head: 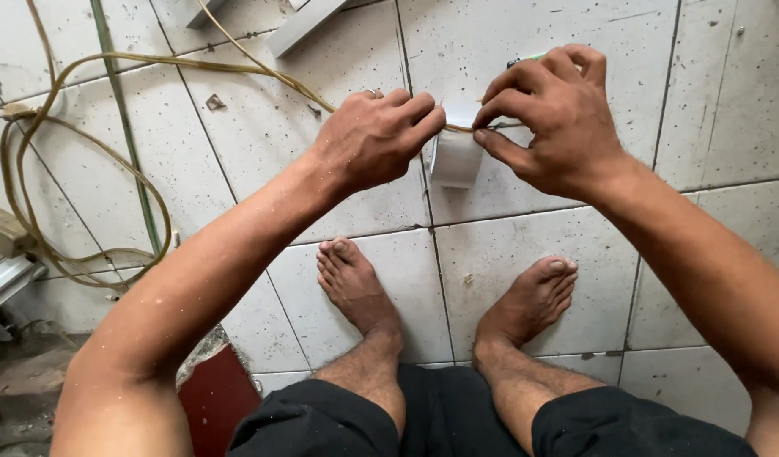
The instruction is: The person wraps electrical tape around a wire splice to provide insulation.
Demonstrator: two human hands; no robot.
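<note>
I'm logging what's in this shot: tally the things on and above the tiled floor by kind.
Hands: 2, left hand and right hand, both pinching the cable
Bare feet: 2
Yellowish cable: 1
White tape roll: 1
Grey metal strips at the top: 2
Total: 8

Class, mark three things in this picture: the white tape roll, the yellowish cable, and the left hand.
tape roll [455, 161], head view, on its white side below the fingers.
cable [110, 58], head view, on the upper run over the tiles.
left hand [371, 137], head view, on the back of the hand.
</note>
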